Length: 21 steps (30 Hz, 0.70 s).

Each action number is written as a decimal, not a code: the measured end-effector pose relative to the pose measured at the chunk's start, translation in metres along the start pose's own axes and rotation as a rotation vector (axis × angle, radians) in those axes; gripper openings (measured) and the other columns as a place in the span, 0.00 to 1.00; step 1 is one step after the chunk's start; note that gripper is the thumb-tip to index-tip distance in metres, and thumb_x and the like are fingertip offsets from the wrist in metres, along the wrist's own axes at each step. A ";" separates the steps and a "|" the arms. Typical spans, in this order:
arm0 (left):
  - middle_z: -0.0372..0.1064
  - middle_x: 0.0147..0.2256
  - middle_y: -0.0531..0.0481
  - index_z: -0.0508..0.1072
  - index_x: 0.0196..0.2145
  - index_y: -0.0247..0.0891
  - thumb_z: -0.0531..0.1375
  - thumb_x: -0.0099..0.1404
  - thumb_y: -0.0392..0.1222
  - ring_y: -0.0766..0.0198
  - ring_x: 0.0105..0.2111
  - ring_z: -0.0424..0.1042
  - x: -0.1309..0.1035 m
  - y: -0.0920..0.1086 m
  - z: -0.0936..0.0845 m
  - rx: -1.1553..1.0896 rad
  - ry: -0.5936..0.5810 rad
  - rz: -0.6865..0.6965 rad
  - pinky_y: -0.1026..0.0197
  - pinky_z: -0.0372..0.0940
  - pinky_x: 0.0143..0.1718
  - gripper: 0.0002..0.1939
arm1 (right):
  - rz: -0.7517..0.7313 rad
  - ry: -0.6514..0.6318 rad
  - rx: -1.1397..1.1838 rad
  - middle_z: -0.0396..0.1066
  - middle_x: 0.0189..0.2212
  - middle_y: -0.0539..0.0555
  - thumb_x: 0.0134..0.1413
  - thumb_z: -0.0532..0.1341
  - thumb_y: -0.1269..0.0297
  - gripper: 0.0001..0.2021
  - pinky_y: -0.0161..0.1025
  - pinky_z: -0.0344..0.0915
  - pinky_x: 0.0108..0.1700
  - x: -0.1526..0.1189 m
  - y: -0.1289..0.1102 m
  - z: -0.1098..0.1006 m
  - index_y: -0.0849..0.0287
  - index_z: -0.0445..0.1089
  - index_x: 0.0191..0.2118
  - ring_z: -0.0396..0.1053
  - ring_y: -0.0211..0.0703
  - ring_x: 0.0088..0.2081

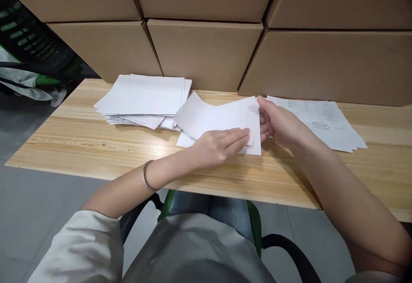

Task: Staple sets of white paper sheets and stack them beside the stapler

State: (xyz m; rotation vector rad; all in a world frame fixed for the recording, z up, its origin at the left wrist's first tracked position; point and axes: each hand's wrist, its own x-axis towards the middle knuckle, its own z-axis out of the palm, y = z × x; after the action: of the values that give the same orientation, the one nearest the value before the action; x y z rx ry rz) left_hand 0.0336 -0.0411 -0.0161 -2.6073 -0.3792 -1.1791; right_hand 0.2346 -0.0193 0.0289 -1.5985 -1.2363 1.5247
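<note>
A folded white sheet of paper (222, 113) lies in front of me, its upper layer bowed up at the left, with white paper showing beneath it along the lower edge. My left hand (222, 145) lies flat across the lower right of the sheet, fingers stretched out together. At the sheet's right edge, my right hand (277, 122) has its thumb by the upper corner and its fingers curled by the edge, closed on the paper. To the left sits a stack of white papers (144, 96). Printed sheets (317, 122) with an oval stamp lie fanned out to the right.
Large brown cardboard boxes (204, 53) are stacked in a wall along the back of the wooden table (80, 145). Beneath me is a chair with a black armrest (289, 248). A dark slatted crate (25, 34) stands past the table's left end.
</note>
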 end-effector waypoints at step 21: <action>0.78 0.39 0.47 0.76 0.42 0.39 0.55 0.70 0.57 0.59 0.40 0.76 -0.002 -0.048 -0.027 -0.561 0.034 -0.848 0.59 0.71 0.39 0.19 | -0.322 -0.229 -0.467 0.79 0.41 0.55 0.44 0.72 0.54 0.15 0.44 0.72 0.44 -0.022 -0.013 -0.077 0.52 0.81 0.40 0.75 0.50 0.43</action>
State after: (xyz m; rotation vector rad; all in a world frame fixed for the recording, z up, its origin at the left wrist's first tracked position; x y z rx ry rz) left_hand -0.0024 -0.0057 0.0053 -2.9567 -1.4311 -1.7761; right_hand 0.3090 -0.0212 0.0622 -1.4207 -1.9867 1.2982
